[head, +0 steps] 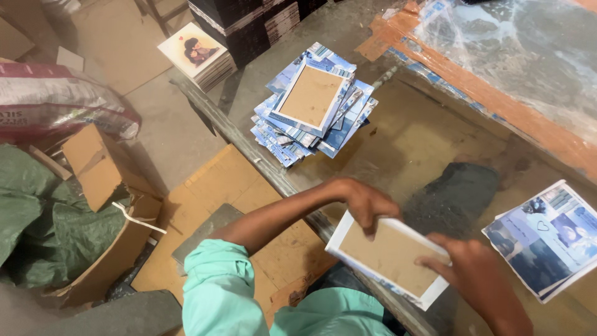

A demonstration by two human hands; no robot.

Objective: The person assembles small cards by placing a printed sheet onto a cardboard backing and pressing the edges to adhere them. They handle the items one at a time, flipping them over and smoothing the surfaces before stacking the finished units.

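We are holding a small white-edged frame [388, 258] back side up over the glass table's [429, 134] near edge, left hand [367, 202] clamping its top edge, right hand [463, 258] pinching its right side, probably steadying it. A stack of finished frames [314, 106] is sitting toward the far left edge.
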